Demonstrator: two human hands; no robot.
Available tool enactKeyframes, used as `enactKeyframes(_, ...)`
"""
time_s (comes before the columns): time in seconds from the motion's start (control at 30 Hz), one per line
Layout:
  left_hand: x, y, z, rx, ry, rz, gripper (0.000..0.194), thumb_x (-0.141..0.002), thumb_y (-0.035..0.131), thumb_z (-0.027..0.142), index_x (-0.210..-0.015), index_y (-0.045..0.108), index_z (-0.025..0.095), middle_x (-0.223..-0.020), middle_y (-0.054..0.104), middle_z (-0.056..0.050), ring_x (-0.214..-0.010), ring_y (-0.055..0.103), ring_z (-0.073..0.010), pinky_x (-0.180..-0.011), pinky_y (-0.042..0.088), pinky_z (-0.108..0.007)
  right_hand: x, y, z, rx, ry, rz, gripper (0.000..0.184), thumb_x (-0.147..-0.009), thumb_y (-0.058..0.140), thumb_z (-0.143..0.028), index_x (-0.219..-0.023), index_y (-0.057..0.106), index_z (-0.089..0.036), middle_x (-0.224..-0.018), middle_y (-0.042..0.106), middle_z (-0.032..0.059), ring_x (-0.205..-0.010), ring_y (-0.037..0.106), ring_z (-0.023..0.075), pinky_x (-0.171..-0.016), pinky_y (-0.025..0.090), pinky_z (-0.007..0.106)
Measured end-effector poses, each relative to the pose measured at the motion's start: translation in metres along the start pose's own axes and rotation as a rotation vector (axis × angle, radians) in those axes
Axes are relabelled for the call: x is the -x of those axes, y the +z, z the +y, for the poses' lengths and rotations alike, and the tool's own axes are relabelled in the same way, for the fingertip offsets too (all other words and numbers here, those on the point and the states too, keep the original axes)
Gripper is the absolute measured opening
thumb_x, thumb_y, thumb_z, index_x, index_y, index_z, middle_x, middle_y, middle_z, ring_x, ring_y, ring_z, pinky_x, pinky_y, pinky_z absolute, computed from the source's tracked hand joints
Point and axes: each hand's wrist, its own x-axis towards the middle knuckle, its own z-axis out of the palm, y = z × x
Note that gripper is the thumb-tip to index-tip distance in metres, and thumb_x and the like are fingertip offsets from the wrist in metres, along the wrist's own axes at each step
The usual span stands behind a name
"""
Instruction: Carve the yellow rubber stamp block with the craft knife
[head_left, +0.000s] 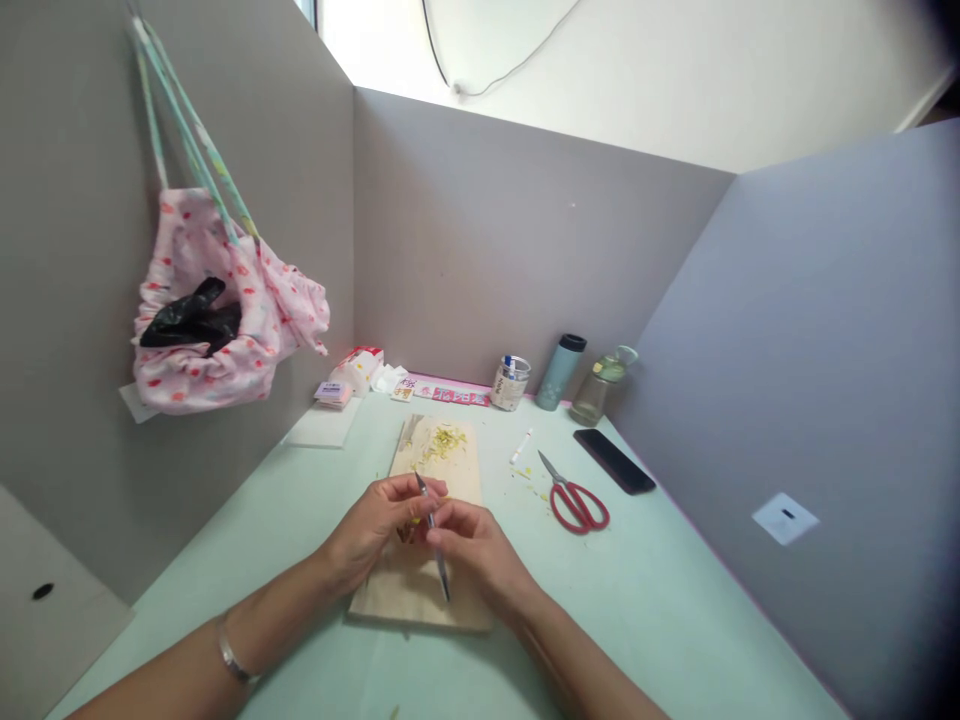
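Note:
Both of my hands meet above a wooden board (420,600). My right hand (476,550) is closed around a slim, silvery pen-shaped craft knife (440,565), its pointed end up toward the left fingers and its dark end down over the board. My left hand (379,525) is closed too, thumb and fingers pinched close to the knife. Something small and yellowish shows between the hands, mostly hidden by fingers; its kind is unclear. Yellow-green shavings (444,440) lie scattered on the far part of the board.
Right of the board lie red-handled scissors (574,500), a white marker (521,446) and a black phone (613,461). A jar of pens (510,385), a blue flask (559,375) and a green-lidded bottle (596,392) stand at the back. A pink cloth bag (217,370) hangs left.

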Motion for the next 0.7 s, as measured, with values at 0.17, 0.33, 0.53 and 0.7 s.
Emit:
enactKeyframes(0.17,0.0003,-0.0012,-0.0015,-0.019,-0.022,-0.034,0.035,-0.076,0.083,0.042,-0.095,0.073,0.015,-0.078,0.069,-0.004,-0.054,0.053,-0.0105,-0.058,0.043,-0.025,0.0,0.0001,-0.0012,0.013,0.012,-0.038,0.036,-0.079,0.078,-0.051,-0.084,0.072,-0.015,-0.083,0.071,0.004,-0.079,0.063,0.0173,-0.082,0.047,0.031)
enactKeyframes(0.33,0.0017,0.0006,-0.0004,-0.037,0.009,-0.032,0.026,-0.075,0.084,0.038,-0.08,0.073,0.015,-0.1,0.072,-0.006,-0.065,0.06,-0.0109,-0.062,0.043,-0.023,-0.0005,0.0003,-0.0005,0.0,-0.005,-0.013,0.037,-0.069,0.087,-0.046,-0.079,0.066,-0.018,-0.083,0.069,0.0009,-0.081,0.062,0.017,-0.08,0.046,0.029)
enactKeyframes(0.53,0.0004,0.0011,-0.002,-0.04,-0.017,-0.047,0.036,-0.075,0.083,0.044,-0.095,0.072,0.015,-0.072,0.068,-0.003,-0.052,0.058,-0.0127,-0.056,0.043,-0.025,0.0001,-0.0018,0.0018,0.008,0.025,-0.021,0.038,-0.079,0.078,-0.052,-0.077,0.067,-0.016,-0.075,0.068,0.0022,-0.07,0.061,0.0149,-0.074,0.047,0.029)
enactKeyframes(0.7,0.0006,0.0022,-0.0003,-0.036,-0.002,-0.06,0.031,-0.076,0.083,0.042,-0.084,0.07,0.015,-0.077,0.069,-0.003,-0.056,0.059,-0.0127,-0.056,0.043,-0.024,-0.0006,-0.0023,0.0023,0.0,0.018,-0.01,0.036,-0.074,0.083,-0.048,-0.079,0.065,-0.017,-0.079,0.069,0.0006,-0.067,0.06,0.013,-0.066,0.044,0.025)
